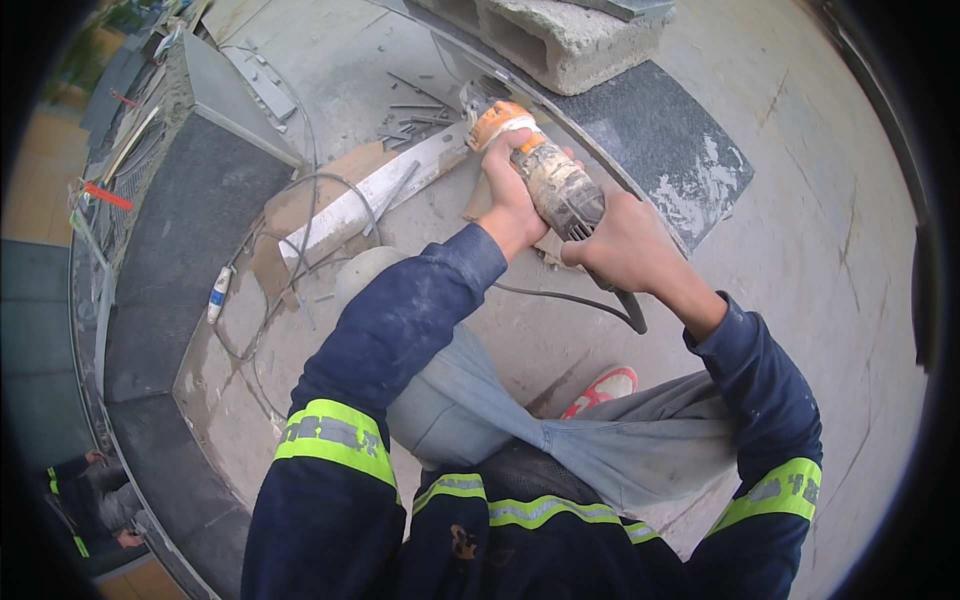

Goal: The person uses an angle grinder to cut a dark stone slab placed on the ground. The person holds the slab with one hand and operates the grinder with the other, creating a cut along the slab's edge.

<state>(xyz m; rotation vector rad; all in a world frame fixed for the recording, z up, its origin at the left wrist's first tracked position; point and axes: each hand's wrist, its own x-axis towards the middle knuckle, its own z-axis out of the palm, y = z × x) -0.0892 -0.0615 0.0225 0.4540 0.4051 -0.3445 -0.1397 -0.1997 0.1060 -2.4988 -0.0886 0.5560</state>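
Note:
An angle grinder [562, 182] with an orange head and a dusty, tape-wrapped body is held in both my hands. My left hand [512, 198] wraps the body just behind the orange part. Around the rear end, near the vents and the cable, my right hand [636, 243] is closed. The grinder's head points up and left, beside the edge of a long, thin slab [592, 150]. Dust or blur obscures its disc, so I cannot tell whether it touches the slab. From the rear, a dark power cable [575, 298] loops down and left.
A concrete block [590, 45] rests on a dark grey tile [665, 150]. Thin offcuts [415, 118] lie near a white strip [350, 212]. More cable and a blue-white connector [219, 292] lie left, beside a dark-tiled low wall [165, 270]. Another person [95, 500] is beyond it.

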